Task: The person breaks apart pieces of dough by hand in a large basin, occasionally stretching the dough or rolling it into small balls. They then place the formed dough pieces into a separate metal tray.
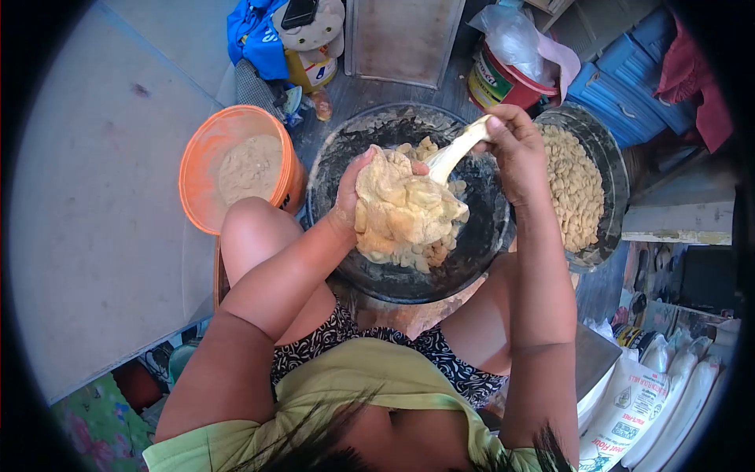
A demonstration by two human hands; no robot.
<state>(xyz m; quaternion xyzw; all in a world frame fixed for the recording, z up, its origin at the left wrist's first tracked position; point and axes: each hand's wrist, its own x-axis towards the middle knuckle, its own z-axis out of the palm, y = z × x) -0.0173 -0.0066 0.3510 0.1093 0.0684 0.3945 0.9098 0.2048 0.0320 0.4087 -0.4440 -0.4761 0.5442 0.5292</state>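
Note:
My left hand [350, 189] is wrapped round the left side of a large, floury lump of dough [405, 204]. Between the finger and thumb of my right hand [515, 149] is a pale strip of dough [460, 149], stretched up and to the right from the lump. Both hands are above a wide black basin [484, 216]. Small flour-dusted dough pieces [429, 256] lie in the basin under the lump, partly hidden by it.
An orange bucket [193, 177] holding flour-like powder stands left of the basin. To the right is a dark tub [617, 177] full of small dough pieces. A red bucket [503, 79] with plastic bags stands behind. Flour bags [629, 401] lie at lower right.

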